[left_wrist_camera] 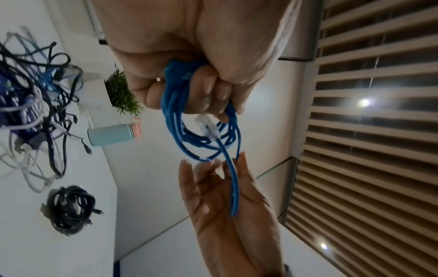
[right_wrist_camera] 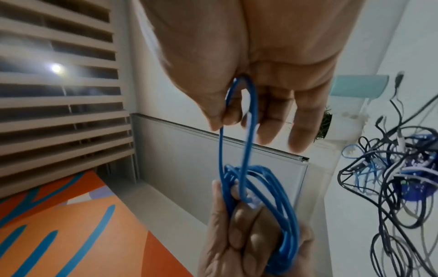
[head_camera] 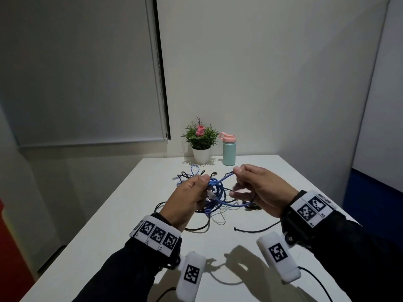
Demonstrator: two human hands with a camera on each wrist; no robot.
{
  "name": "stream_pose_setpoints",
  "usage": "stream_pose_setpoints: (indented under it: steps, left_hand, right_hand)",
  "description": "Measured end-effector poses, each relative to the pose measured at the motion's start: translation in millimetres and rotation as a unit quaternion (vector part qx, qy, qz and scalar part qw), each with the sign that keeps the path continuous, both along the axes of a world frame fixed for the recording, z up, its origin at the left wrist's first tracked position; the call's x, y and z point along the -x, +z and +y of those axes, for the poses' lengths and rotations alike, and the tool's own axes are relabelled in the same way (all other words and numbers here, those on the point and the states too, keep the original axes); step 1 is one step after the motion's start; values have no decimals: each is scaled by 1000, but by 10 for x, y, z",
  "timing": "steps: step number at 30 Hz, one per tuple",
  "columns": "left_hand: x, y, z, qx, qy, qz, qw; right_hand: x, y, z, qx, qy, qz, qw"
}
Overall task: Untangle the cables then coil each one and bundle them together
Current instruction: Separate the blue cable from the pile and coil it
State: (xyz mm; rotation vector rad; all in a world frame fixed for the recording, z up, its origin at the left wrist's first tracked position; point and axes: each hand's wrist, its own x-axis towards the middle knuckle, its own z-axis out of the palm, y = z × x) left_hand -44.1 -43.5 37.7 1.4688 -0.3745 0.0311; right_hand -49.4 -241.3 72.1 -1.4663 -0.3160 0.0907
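Both hands (head_camera: pixel 220 190) hold blue cable (left_wrist_camera: pixel 201 135) coil upright.

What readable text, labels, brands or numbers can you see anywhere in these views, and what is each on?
None can be read.
Wrist bands: black-and-white square code markers only, no letters legible; tiny marks beneath them are too small.
Water bottle: no visible label.
Blue cable held by the left hand: any jacket print is too blurred.

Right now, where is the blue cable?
In the head view the blue cable is up off the table, coiled in the left hand, with one loop pinched by the right hand, above the tangled cables.
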Motion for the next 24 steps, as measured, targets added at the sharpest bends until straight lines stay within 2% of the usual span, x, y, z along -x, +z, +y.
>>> stream_pose_setpoints:
  steps: [2,4,5,6,7,8,9,10,11,13,15,18,24]
  left_hand:
    - [14,7,-16,34,-18,1,999]
    - [15,-6,-5,16,3,-23,1000]
    - [6,-12,14,-18,31,-46,998]
    - [-5,-18,35,-54,61,-68,994]
    - [-17,-22,55,-78,84,-80,990]
    - [-23,-25,65,-82,93,-80,989]
    - [-22,-22,70,-62,84,-68,992]
    - [-6,-13,65,-16,51,-40,998]
    - [20,0,47,49,1,-1,999]
    - [79,26,-5,176,-98,80,976]
    - [118,7,-64,223,-129,114,959]
    - [141,-2,-153,241,-105,110,958]
    - [129,20,-354,216,11,-16,976]
  right_hand:
    - [-4,-18,17,-62,16,34,997]
    - [-9,8,1,-42,19,26,999]
    - [-22,34,-33,28,-6,-20,999]
    - [-31,60,-77,143,-49,-95,984]
    - [-36,88,-112,258,-92,-172,946]
    - [-48,103,-128,328,-118,-229,909]
    - [-63,99,-130,347,-124,-250,895]
    - [-83,74,-130,338,-124,-243,901]
    - [-103,39,-124,306,-116,-216,920]
    - [-110,-44,-67,204,-71,-130,968]
    - [-90,-124,18,135,-12,-52,989]
    - [-59,-176,148,66,53,48,995]
    - [-64,-232,303,-34,-35,104,993]
